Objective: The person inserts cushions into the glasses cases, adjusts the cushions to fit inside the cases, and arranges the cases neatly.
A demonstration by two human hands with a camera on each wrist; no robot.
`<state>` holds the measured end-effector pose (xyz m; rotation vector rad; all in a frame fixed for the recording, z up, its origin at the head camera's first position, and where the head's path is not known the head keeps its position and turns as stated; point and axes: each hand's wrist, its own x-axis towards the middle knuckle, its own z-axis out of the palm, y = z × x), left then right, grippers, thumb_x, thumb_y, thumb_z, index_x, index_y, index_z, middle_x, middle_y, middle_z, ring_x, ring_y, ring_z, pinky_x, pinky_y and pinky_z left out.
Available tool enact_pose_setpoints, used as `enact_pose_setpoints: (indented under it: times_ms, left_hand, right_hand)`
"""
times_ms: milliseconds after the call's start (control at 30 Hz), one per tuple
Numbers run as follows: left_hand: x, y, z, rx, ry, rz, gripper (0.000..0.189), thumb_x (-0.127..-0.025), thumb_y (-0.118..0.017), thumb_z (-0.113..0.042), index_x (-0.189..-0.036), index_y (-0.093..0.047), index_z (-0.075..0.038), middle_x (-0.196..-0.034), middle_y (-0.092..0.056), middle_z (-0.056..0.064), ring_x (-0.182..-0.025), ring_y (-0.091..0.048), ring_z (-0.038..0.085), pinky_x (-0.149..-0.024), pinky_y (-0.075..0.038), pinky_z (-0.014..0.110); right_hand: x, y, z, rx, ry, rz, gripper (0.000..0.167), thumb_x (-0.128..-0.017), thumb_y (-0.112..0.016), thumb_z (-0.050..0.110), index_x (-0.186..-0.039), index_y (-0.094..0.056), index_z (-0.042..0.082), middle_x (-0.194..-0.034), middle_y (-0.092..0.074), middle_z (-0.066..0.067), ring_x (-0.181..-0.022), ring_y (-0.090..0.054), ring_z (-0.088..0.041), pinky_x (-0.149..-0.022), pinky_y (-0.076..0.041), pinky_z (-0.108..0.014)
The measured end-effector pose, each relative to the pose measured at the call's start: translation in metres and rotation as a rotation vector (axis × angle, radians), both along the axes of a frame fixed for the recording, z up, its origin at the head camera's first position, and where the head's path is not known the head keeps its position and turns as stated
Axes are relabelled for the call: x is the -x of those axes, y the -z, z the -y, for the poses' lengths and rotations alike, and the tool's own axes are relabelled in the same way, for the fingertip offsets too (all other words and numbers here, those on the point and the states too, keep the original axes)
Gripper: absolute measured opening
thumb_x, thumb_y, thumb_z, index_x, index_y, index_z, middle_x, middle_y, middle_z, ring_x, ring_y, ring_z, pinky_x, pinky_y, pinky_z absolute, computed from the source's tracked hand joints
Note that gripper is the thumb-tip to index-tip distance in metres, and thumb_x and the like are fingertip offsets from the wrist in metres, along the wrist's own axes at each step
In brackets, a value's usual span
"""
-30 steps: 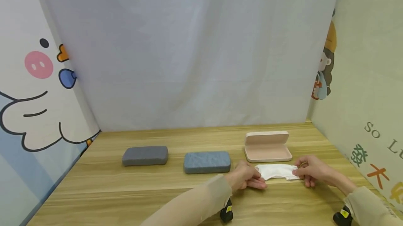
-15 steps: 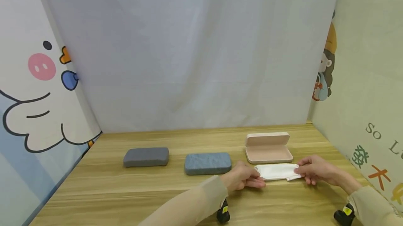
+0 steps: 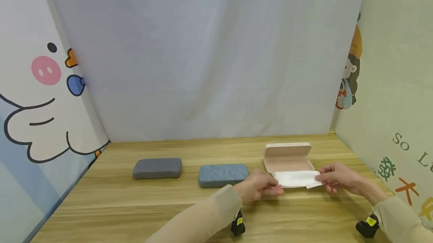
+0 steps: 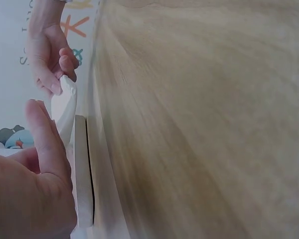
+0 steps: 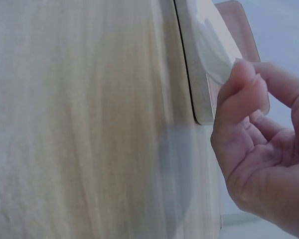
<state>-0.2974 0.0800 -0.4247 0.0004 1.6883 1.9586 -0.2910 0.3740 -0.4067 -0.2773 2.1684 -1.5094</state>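
A folded white cloth (image 3: 295, 179) is stretched between both hands, raised off the table. My left hand (image 3: 258, 185) pinches its left end, and the lower fingers of that hand point out straight beneath it. At the other end, my right hand (image 3: 341, 178) grips the cloth between thumb and fingertips. Behind the cloth stands an open pale pink glasses case (image 3: 287, 150), lid raised at the back; the cloth covers its front edge in the head view. In the right wrist view the cloth (image 5: 214, 47) hangs over the case's rim.
A blue closed glasses case (image 3: 223, 175) lies just left of my left hand. Farther left is a grey closed case (image 3: 157, 168). The wooden table (image 3: 135, 213) meets a grey curtain (image 3: 216, 66) behind and a printed wall (image 3: 399, 104) on the right.
Both hands have lifted the cloth and moved it away from me, toward the open case. Its surface has been pulled flatter and smoother. The cases have stayed in place.
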Motion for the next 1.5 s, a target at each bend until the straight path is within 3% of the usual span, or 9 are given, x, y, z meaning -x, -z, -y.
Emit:
enact_pose_setpoints:
  times_ms: [367, 833, 1167, 1500]
  left_hand:
    - [0.007, -0.004, 0.003, -0.051, 0.017, -0.033, 0.014, -0.091, -0.059, 0.003, -0.102, -0.067, 0.007, -0.088, -0.072, 0.022, -0.064, -0.071, 0.016, -0.074, -0.062, 0.03]
    - [0.012, -0.004, 0.001, -0.09, 0.01, -0.068, 0.012, -0.09, -0.059, 0.004, -0.098, -0.067, 0.007, -0.077, -0.073, 0.017, -0.059, -0.069, 0.014, -0.071, -0.062, 0.029]
    - [0.02, -0.004, -0.004, -0.096, -0.046, -0.059, 0.013, -0.089, -0.058, 0.006, -0.098, -0.067, 0.01, -0.072, -0.071, 0.015, -0.056, -0.068, 0.014, -0.069, -0.062, 0.028]
    - [0.031, -0.006, -0.008, -0.085, -0.087, -0.078, 0.013, -0.09, -0.058, 0.006, -0.099, -0.066, 0.01, -0.082, -0.072, 0.022, -0.058, -0.069, 0.014, -0.069, -0.062, 0.027]
  right_hand:
    - [0.009, -0.001, -0.004, 0.144, -0.002, 0.044, 0.01, -0.097, -0.053, 0.009, -0.089, -0.054, 0.015, -0.071, -0.062, 0.008, -0.058, -0.059, -0.001, -0.052, -0.05, -0.012]
    - [0.017, -0.002, -0.001, 0.154, -0.019, 0.019, 0.011, -0.099, -0.052, 0.009, -0.09, -0.057, 0.014, -0.071, -0.063, 0.008, -0.06, -0.058, 0.0, -0.053, -0.05, -0.012]
    - [0.027, 0.001, 0.002, 0.133, 0.018, 0.016, 0.014, -0.098, -0.052, 0.009, -0.086, -0.057, 0.015, -0.069, -0.062, 0.007, -0.059, -0.056, -0.001, -0.053, -0.048, -0.012]
    - [0.041, -0.001, 0.005, 0.116, 0.048, 0.018, 0.009, -0.097, -0.055, 0.011, -0.089, -0.061, 0.013, -0.069, -0.062, 0.008, -0.058, -0.056, 0.0, -0.052, -0.048, -0.011]
